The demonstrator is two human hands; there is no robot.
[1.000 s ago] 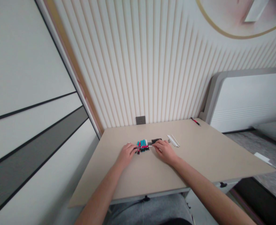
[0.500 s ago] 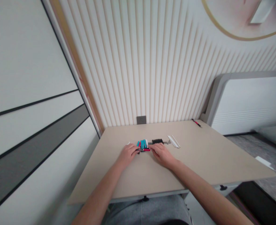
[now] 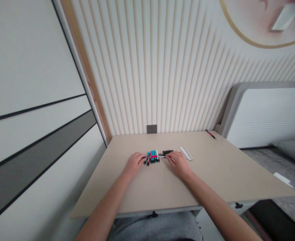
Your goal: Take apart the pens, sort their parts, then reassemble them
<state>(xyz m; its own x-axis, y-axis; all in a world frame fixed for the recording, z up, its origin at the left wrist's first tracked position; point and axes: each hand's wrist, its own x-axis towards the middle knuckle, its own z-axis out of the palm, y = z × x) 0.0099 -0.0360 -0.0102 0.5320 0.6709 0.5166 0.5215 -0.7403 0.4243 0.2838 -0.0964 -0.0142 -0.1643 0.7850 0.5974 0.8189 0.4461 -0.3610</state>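
Note:
My left hand (image 3: 135, 162) is closed on the dark end of a red pen barrel (image 3: 154, 156), held level just over the table. From the barrel's right end runs a thin white refill (image 3: 162, 156), whose far end is pinched in my right hand (image 3: 179, 163). Whether the refill sits inside the barrel or only meets it, I cannot tell. Under and behind the barrel lie several teal, red and white pen barrels with black ends (image 3: 152, 161). A row of short black pen parts (image 3: 168, 152) lies just behind my right fingers, which partly cover it.
Several thin white refills (image 3: 185, 153) lie right of my right hand. A red and black pen (image 3: 211, 134) rests at the table's far right corner. The beige table (image 3: 147, 190) meets a ribbed wall with a dark socket (image 3: 152, 129); a white cabinet (image 3: 37, 157) stands on the left.
My right hand has moved right, away from the barrel, and a white refill now stretches between it and the barrel. My left hand has shifted slightly left and away from me with the barrel.

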